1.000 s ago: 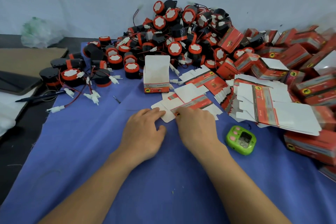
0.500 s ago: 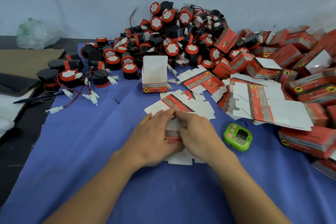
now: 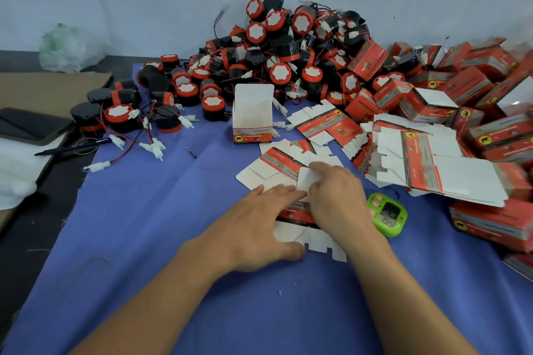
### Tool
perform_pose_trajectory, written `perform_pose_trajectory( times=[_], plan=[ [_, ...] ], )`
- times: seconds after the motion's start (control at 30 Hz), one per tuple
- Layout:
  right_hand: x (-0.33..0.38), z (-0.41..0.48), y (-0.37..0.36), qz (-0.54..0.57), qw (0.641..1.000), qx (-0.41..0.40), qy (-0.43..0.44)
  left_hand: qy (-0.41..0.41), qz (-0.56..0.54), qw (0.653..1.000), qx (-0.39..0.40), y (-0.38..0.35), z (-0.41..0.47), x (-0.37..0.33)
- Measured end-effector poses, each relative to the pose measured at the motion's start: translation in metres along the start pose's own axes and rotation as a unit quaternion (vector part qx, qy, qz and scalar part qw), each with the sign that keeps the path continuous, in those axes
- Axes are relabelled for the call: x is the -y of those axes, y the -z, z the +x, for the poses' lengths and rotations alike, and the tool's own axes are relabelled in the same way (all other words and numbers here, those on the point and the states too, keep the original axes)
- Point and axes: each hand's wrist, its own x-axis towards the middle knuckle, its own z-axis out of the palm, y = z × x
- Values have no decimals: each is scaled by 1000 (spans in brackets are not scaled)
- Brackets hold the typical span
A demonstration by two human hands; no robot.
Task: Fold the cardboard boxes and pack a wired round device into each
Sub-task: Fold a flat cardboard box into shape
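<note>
A flat red-and-white cardboard box blank [image 3: 314, 241] lies on the blue cloth [image 3: 144, 239] under both hands. My left hand [image 3: 262, 225] presses on its left part, thumb at its near edge. My right hand [image 3: 337, 199] pinches a white flap of it between thumb and fingers. Another flat blank [image 3: 271, 167] lies just beyond. One folded box [image 3: 253, 112] stands upright with its lid open. A heap of black-and-red wired round devices [image 3: 288, 46] rises at the back.
A stack of flat blanks [image 3: 427, 164] and many closed red boxes [image 3: 490, 89] fill the right side. A green timer [image 3: 388, 215] sits right of my right hand. More devices [image 3: 121, 115], white connectors, a pen [image 3: 72, 147] and a dark phone [image 3: 31, 124] lie left.
Both hands pulled one flat blank off the pile toward me. My right hand has since lifted one of its white flaps while the left hand holds the blank down.
</note>
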Motion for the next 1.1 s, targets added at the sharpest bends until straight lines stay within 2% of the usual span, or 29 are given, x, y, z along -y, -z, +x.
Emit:
perform_pose_trajectory(
  times=[0.07,0.17,0.23,0.3,0.33,0.4,0.47,0.53,0.63,0.7,0.77,0.9,1.0,1.1],
  plan=[
    [0,2,8,106,993,-34,-45,-23,-20,999,-19,0,-5,0],
    [1,2,17,269,954,-83,-101,-72,-44,994,-68,4,-11,-6],
    [4,1,21,398,901,-108,-134,-76,-69,979,-175,6,-11,-7],
    [7,0,24,496,847,-119,-147,-68,-60,942,-322,7,-10,-6],
    [8,-1,26,516,837,-124,-131,-52,-59,920,-385,7,-8,-5],
    [12,-6,30,502,855,-116,-57,9,-108,888,-446,10,-5,-4],
    [17,-12,30,447,890,-84,25,56,-175,876,-446,14,-1,0],
    [26,-19,24,402,911,-43,82,63,-210,875,-432,17,-3,2],
    [43,-26,6,397,908,35,131,-21,-208,902,-376,20,-10,-4],
    [48,-29,-5,389,914,30,111,-66,-193,919,-338,18,-13,-11],
    [48,-27,-5,391,917,-15,75,-69,-143,928,-337,16,-11,-12],
    [40,-20,6,457,888,-20,40,-49,-95,946,-307,10,-7,-12],
    [41,-20,12,442,896,-10,30,-37,-62,934,-350,6,-8,-12],
    [40,-20,14,452,892,4,15,-13,-77,909,-409,8,-8,-8]
  ],
)
